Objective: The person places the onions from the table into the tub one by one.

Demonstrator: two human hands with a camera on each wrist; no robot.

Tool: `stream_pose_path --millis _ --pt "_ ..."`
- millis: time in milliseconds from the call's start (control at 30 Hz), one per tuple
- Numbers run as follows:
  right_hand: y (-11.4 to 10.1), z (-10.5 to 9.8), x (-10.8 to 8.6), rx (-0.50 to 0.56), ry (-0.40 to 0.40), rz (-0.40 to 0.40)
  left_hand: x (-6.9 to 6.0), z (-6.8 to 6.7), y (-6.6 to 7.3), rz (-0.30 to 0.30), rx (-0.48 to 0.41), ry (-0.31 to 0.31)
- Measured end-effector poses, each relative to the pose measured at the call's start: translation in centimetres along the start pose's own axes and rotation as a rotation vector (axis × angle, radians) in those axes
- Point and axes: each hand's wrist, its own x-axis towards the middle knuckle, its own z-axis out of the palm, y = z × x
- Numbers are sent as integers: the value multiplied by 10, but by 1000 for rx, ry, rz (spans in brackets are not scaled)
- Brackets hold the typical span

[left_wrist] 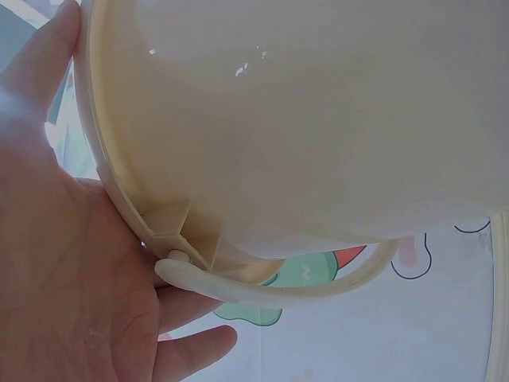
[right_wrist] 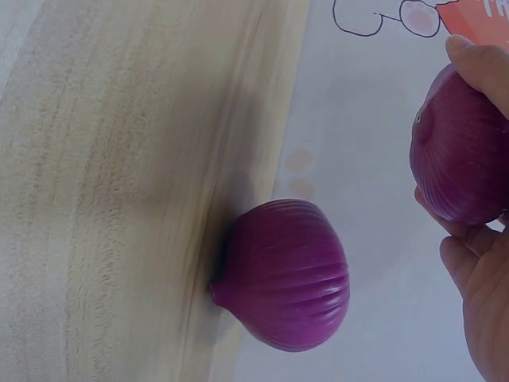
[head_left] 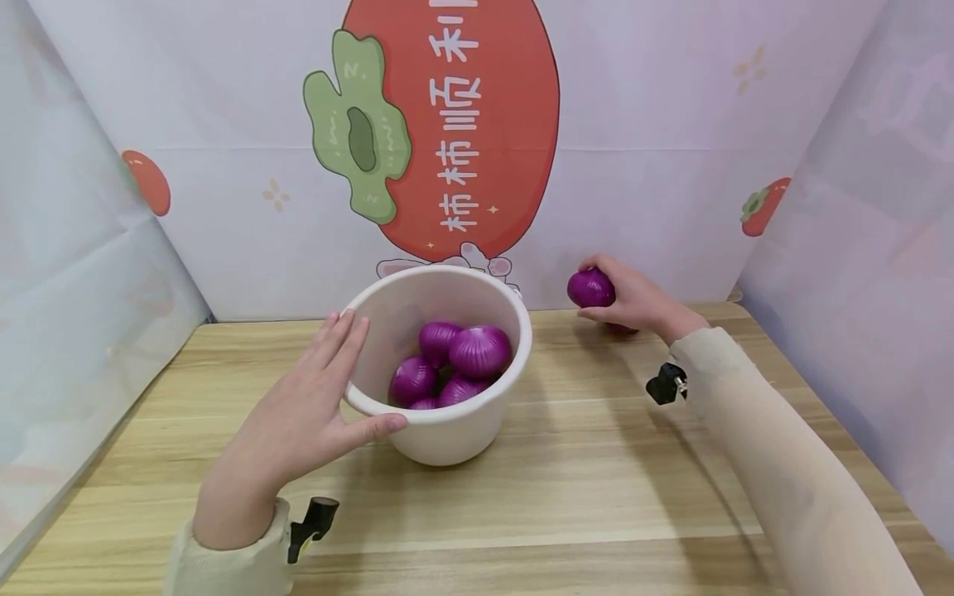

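Note:
A purple onion (head_left: 590, 288) is held by my right hand (head_left: 633, 298), fingers and thumb around its sides, raised above the table's far right part. Below it a second onion (right_wrist: 286, 274) lies on the table; in the head view the hand mostly hides it. My left hand (head_left: 305, 406) rests against the left side of a white bucket (head_left: 514, 331), its fingers and thumb spread fairly straight along the rim. Inside the bucket several purple onions (head_left: 480, 352) are piled. The left wrist view shows the bucket's handle (left_wrist: 286, 296) hanging beside its outer wall.
The bucket stands upright on a wood-grain table (head_left: 581, 497). Behind it hangs a pale backdrop (head_left: 641, 99) printed with a large red persimmon. Pale cloth walls (head_left: 67, 248) close off both sides. A small black device (head_left: 313, 526) is fixed at each wrist.

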Motion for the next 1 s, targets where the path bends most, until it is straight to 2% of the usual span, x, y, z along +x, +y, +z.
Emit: stream_pose_path --millis 267,667,1000 --pt "-9 -10 -2 25 16 53 0 2 -1 8 -1 7" --pt "-22 -16 -4 31 1 32 0 1 -1 -1 1 5" --pt "-31 -20 -10 61 61 46 0 2 -1 -2 -5 -2"
